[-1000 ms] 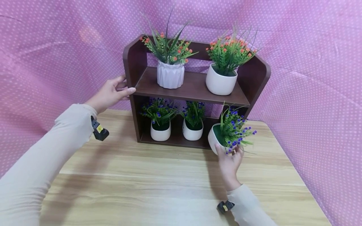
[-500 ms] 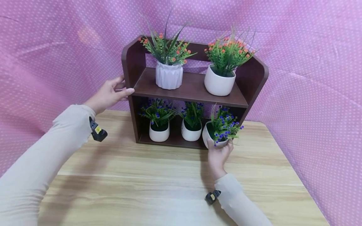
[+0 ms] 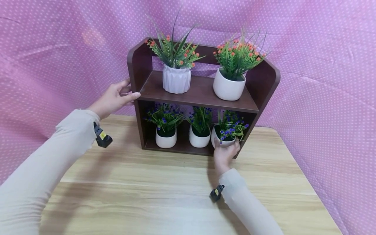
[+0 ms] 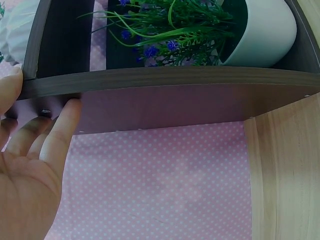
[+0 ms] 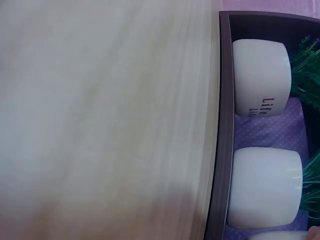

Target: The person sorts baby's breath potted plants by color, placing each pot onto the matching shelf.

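Observation:
My right hand (image 3: 225,155) grips a white potted plant (image 3: 215,135) with blue-purple flowers, at the right end of the lower tier of a dark brown two-tier shelf (image 3: 202,93). Its base is hidden behind the hand. In the right wrist view, only a sliver of that pot and a fingertip (image 5: 314,234) show at the bottom corner. My left hand (image 3: 113,98) holds the shelf's left side panel, thumb at the front edge, fingers against the outer face, as the left wrist view shows. Beside the held plant stand a middle potted plant (image 3: 199,136) and a left potted plant (image 3: 166,140), both blue-flowered.
On the upper tier stand a ribbed white pot (image 3: 177,80) and a smooth white pot (image 3: 229,86), both with orange flowers. The shelf rests on a wood-grain table (image 3: 132,192). A pink dotted cloth (image 3: 323,81) hangs behind and around it.
My right hand has carried the blue-flowered potted plant left and inward, from in front of the shelf to the lower tier's right end; the pot tilts less. The left hand stays put.

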Motion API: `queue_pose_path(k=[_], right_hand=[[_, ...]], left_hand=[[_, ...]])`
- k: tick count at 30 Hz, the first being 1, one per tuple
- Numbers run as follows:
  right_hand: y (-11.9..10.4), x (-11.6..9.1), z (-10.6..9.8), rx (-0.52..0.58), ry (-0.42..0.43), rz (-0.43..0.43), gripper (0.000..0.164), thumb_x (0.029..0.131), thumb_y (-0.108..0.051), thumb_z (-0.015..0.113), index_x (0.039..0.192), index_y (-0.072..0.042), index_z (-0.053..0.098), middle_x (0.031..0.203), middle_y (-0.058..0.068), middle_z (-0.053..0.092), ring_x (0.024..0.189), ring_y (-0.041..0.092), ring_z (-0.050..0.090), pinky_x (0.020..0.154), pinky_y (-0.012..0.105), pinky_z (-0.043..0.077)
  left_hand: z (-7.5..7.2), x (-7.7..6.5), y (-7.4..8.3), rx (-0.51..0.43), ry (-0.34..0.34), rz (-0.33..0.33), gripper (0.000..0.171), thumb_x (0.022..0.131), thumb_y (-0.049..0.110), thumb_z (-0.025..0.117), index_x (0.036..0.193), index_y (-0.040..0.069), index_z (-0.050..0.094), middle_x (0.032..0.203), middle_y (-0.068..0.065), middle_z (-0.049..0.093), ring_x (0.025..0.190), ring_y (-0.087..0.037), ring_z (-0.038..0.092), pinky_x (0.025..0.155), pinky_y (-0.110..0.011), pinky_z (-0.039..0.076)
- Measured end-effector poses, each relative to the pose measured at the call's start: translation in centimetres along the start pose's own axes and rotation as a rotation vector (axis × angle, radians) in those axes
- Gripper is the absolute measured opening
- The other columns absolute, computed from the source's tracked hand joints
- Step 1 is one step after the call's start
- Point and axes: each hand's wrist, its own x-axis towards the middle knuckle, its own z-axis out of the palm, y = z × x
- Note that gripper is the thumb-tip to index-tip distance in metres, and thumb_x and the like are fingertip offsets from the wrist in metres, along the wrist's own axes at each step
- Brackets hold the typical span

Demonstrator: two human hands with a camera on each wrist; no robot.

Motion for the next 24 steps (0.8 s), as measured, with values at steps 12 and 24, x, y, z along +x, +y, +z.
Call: queue_pose_path(k=[12, 24], right_hand=[[0.5, 1.2, 2.2, -0.059, 0.092, 0.002, 0.081, 0.070, -0.015, 0.085, 0.137, 0.001, 0.041, 0.132, 0.024, 0.043, 0.126, 0.040, 0.038, 0.113, 0.040, 0.027], [1.5, 1.2, 2.8, -0.078, 0.087, 0.054, 0.076, 0.070, -0.013, 0.084, 0.129, 0.008, 0.042, 0.129, 0.027, 0.044, 0.126, 0.040, 0.040, 0.112, 0.037, 0.030]], left_hand=[[0.2, 0.0, 0.0, -0.002, 0.012, 0.007, 0.072, 0.095, 0.025, 0.061, 0.154, 0.013, 0.020, 0.150, -0.018, 0.037, 0.130, -0.033, 0.045, 0.083, -0.020, 0.055], [0.1, -0.1, -0.1, -0.004, 0.005, 0.012, 0.072, 0.095, 0.025, 0.060, 0.154, 0.014, 0.019, 0.150, -0.018, 0.036, 0.130, -0.033, 0.045, 0.084, -0.023, 0.055]])
